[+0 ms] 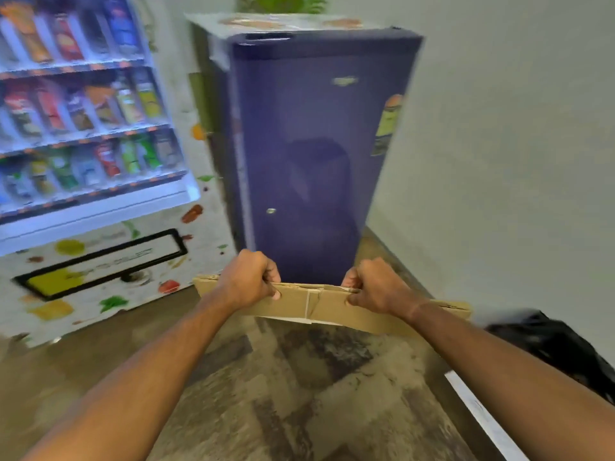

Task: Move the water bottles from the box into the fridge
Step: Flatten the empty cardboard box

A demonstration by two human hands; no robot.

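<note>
Cardboard box [332,302] contents hidden from me, blurred purple fridge [316,144] door closed frame centre, my left hand [248,277] and right hand [376,287] fists gripping box's near edge, arms outstretched

At ten o'clock, the white snack vending machine [93,134] is motion-blurred, labels unreadable. The flattened brown cardboard box [332,304] shows no contents; the purple fridge door [316,144] hides its interior.

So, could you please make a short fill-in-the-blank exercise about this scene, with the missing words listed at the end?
1. Both hands grip the edge of a ____ box.
2. The fridge door is ____.
3. The machine full of snacks stands to the ____ of the fridge.
4. The left hand and the right hand each hold the box with ____ fingers.

Missing words: cardboard; closed; left; curled
</note>
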